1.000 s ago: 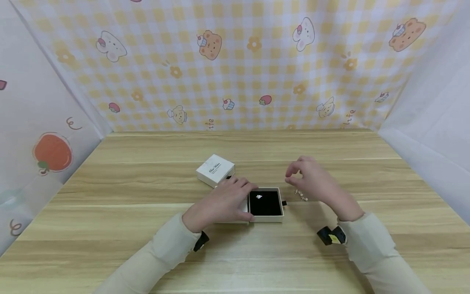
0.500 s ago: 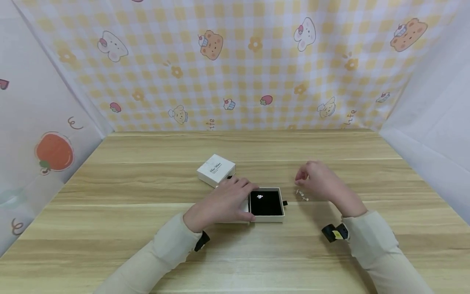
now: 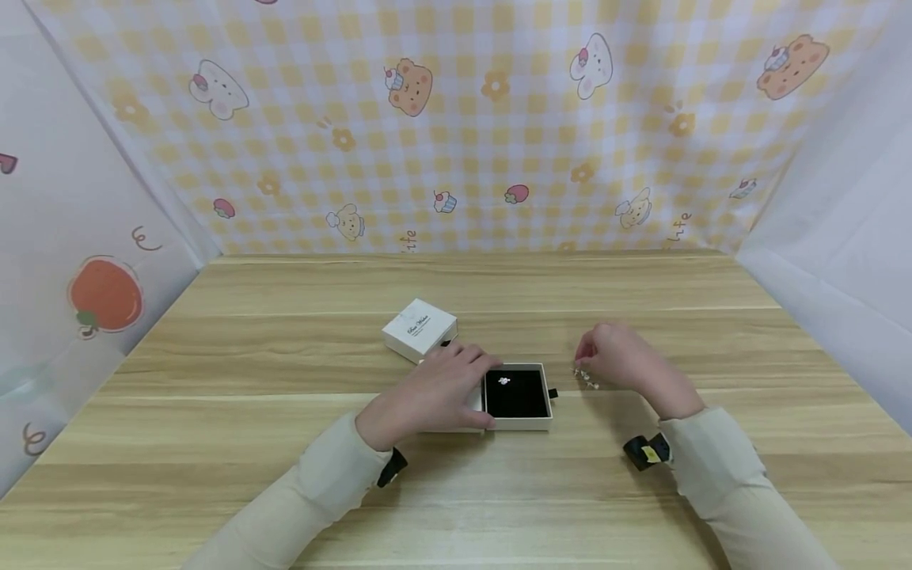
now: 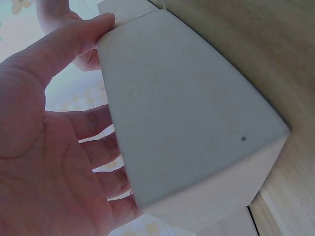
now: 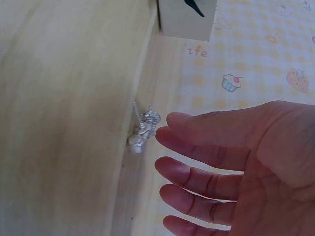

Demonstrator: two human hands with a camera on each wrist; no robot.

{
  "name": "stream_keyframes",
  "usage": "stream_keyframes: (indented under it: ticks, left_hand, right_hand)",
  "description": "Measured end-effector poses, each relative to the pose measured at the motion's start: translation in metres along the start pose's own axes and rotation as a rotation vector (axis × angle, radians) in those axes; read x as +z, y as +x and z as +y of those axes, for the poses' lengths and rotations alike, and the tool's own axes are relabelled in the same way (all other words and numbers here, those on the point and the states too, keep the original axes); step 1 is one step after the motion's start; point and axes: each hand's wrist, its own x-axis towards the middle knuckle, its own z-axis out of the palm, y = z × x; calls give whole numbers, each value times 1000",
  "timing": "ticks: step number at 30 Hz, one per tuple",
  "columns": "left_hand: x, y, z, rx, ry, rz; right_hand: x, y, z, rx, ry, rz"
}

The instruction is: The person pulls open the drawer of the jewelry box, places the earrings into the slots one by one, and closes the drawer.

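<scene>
My left hand point(image 3: 438, 388) grips a white drawer-style jewelry box point(image 4: 192, 108), thumb along its near top edge and fingers on the far side. The box's drawer point(image 3: 527, 424) is pulled out to the right and has a black pad point(image 3: 516, 400). A small silvery stud point(image 3: 503, 381) sits near the pad's upper left. My right hand point(image 3: 616, 356) is just above several small silvery stud earrings point(image 5: 142, 129) on the table. Its thumb and index fingertips come together right beside them, the other fingers loosely bent. No earring shows clearly between the fingertips.
Behind my left hand stands another white box point(image 3: 420, 326) with dark lettering on its lid, partly hidden by the hand. A black tab point(image 3: 552, 393) sticks out of the drawer's right side. A checked cloth point(image 3: 463, 158) hangs behind the wooden table point(image 3: 285, 285).
My right hand has moved right and down, and its fingertips have come to the earrings. The left hand and the box it grips have stayed in place.
</scene>
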Motion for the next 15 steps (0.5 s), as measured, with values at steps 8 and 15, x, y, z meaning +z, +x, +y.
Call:
stream_keyframes:
  ticks: [8,15]
  left_hand:
    - [0,0,-1,9,-13,10]
    - [-1,-1,0,2,-10,-1]
  right_hand:
    - [3,2,0,38,0,-41]
    - [6,3,1,25,-26,-29]
